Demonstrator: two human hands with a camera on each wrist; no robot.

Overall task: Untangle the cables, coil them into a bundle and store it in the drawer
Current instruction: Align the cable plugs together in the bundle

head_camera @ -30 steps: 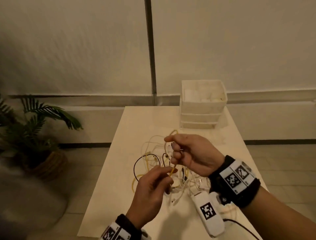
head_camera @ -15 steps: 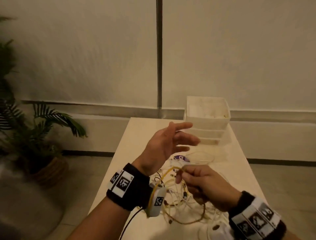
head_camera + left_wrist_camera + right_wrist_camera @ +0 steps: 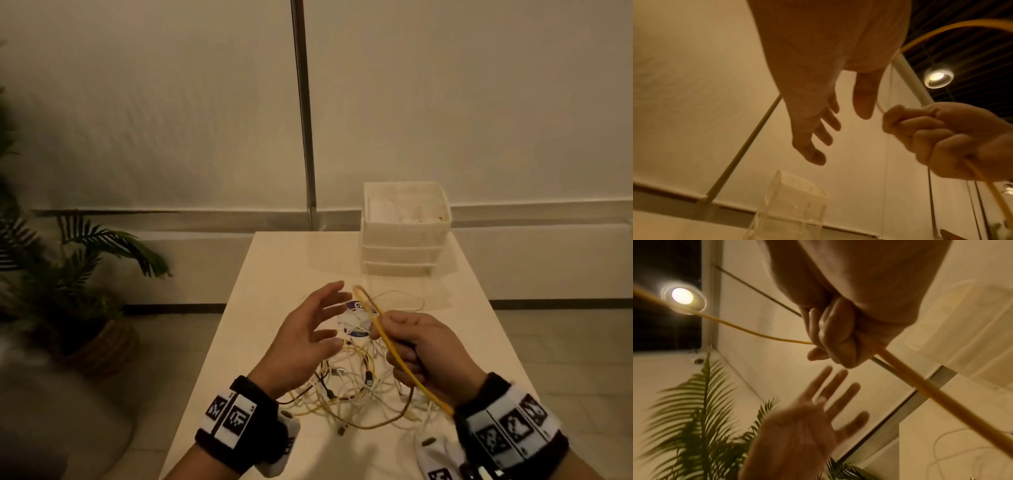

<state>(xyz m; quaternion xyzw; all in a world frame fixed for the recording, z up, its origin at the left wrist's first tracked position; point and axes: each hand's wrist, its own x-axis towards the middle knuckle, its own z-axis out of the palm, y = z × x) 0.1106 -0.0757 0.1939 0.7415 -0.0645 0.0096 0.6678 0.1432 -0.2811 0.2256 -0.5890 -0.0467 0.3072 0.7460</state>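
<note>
The right hand (image 3: 423,353) is curled round a yellow cable (image 3: 404,365), which passes through the fist on a diagonal: its free loop rises up and away toward the drawer unit, and its tail runs back past the wrist and curves down into the tangle of cables (image 3: 356,387) on the table (image 3: 274,267). The left hand (image 3: 308,339) hovers just left of that loop, fingers straight and spread, holding nothing; it is the nearer hand to the loop's tip, so taking it there looks like the likely next move. The tangle lies under and between both hands, on the side of them away from the drawer unit. The white drawer unit (image 3: 406,229) stands at the table's far end, well apart from the tangle; its open top tray holds pale contents I cannot identify, and the drawers below look closed.
</note>
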